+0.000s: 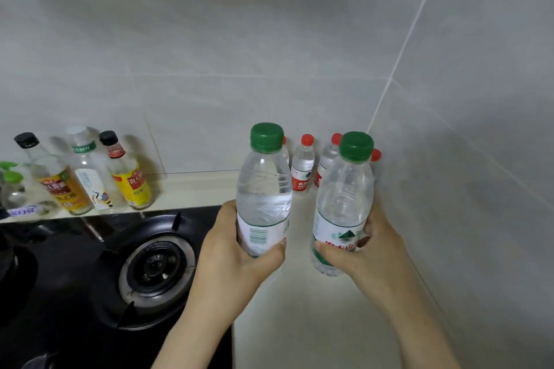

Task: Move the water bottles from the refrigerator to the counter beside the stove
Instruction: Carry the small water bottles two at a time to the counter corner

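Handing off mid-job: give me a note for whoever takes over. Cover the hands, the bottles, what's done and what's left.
Hands: left hand grips the left green-capped bottle; right hand grips the right green-capped bottle.
Where: both are upright over the counter to the right of the stove; I cannot tell whether they touch it.
Done: red-capped bottles stand at the counter's back by the wall.
Left: set both down and release. The refrigerator is out of view, so any remainder is unknown.

Dim, even light; soft overall, wide-angle bending and blur at edges.
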The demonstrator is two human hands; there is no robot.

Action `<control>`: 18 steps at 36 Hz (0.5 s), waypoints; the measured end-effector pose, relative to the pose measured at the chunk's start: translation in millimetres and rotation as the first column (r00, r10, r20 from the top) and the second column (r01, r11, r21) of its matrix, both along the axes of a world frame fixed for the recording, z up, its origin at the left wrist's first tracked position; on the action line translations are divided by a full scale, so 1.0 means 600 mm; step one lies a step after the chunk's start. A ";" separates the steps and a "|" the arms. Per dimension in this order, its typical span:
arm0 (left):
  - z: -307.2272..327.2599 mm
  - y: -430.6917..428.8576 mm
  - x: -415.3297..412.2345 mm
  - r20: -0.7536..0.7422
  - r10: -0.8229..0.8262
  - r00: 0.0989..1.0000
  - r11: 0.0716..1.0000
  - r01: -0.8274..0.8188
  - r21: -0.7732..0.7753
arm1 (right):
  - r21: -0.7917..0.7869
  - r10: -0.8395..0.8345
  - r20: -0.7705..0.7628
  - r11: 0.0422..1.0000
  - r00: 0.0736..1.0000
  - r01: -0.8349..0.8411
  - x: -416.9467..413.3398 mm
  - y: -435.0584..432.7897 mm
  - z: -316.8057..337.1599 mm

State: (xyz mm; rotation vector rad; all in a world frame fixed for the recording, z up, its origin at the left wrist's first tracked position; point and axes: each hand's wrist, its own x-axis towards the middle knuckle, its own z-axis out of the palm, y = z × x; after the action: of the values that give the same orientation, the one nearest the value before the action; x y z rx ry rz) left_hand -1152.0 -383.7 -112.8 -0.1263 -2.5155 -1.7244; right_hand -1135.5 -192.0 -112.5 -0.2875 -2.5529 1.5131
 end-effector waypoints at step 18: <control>-0.071 0.062 -0.133 0.126 0.049 0.991 0.999 -0.048 -0.015 | 0.166 0.051 0.124 0.984 0.991 -0.072 -0.175 0.090 -0.112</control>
State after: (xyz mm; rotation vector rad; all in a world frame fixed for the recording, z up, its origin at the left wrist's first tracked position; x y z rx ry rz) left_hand -1231.9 -346.8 -155.2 0.0447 -2.5927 -1.7521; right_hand -1240.6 -137.7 -179.5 -0.2866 -2.7881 1.3231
